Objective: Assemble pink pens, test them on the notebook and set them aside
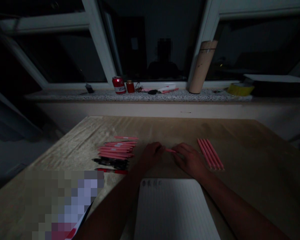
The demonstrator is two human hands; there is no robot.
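A pink pen (170,150) spans the gap between my two hands, lying almost level. At its left end, the fingers of my left hand (152,154) are closed round it. My right hand (187,156) pinches the other end between thumb and fingers. Left of my hands lies a pile of pink pens (117,149), with one single pink pen (126,137) behind it. Black pens (111,162) and a red pen (112,171) lie in front of that pile. Several pink pens (210,154) rest side by side to the right of my right hand.
A lined notebook (175,210) lies between my forearms on the table (247,186). On the speckled windowsill (100,96) stand a red can (119,85), a small red jar (130,86), a tall tan tube (203,66) and a yellow tape roll (240,89). The lower left is pixelated.
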